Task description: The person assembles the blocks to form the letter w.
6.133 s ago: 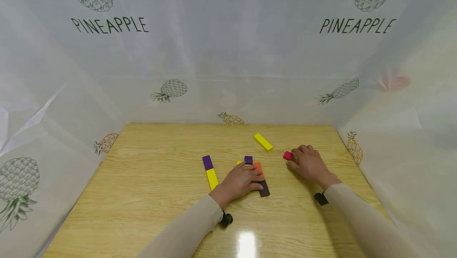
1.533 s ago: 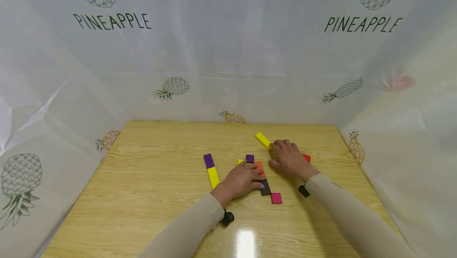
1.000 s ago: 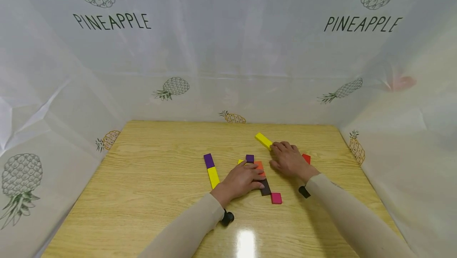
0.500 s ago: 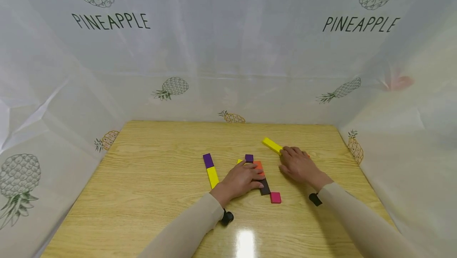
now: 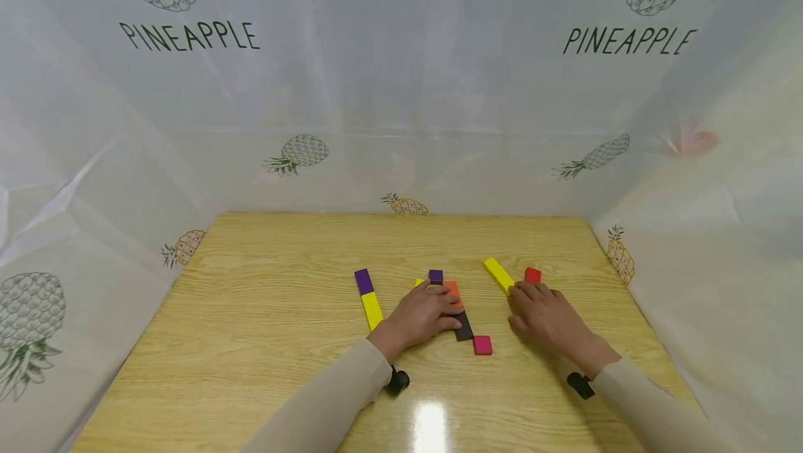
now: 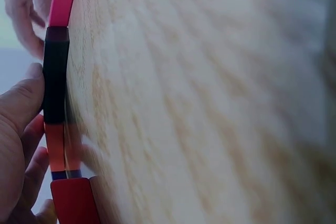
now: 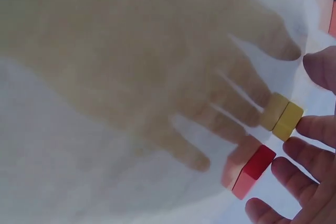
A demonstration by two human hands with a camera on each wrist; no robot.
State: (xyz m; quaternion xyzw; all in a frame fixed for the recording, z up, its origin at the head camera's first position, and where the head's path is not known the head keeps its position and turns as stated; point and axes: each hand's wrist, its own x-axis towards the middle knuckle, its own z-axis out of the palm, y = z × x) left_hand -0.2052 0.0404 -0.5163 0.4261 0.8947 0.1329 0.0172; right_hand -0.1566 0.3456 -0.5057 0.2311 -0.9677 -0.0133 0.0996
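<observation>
My left hand (image 5: 422, 315) rests over a group of flat blocks, its fingers across an orange block (image 5: 453, 295) and its thumb beside a black block (image 5: 463, 327). A small purple block (image 5: 436, 277) lies at its fingertips. A pink block (image 5: 482, 346) stands against the black one's near corner. In the left wrist view a red block (image 6: 76, 200) sits beyond the orange. My right hand (image 5: 548, 317) touches the near end of a long yellow block (image 5: 499, 276) with its fingertips, thumb apart. Another red block (image 5: 532, 275) lies by these fingers and touches one in the right wrist view (image 7: 260, 161).
Left of the left hand, a purple block (image 5: 364, 281) and a yellow block (image 5: 372, 311) lie end to end; the forearm hides part. A wooden table (image 5: 263, 341) carries everything. A white pineapple-print sheet (image 5: 401, 90) stands behind and on both sides.
The pink block moved from the right to beside the black block. The long yellow block slid right and nearer under my right fingertips, turning slightly. My left hand stays in place.
</observation>
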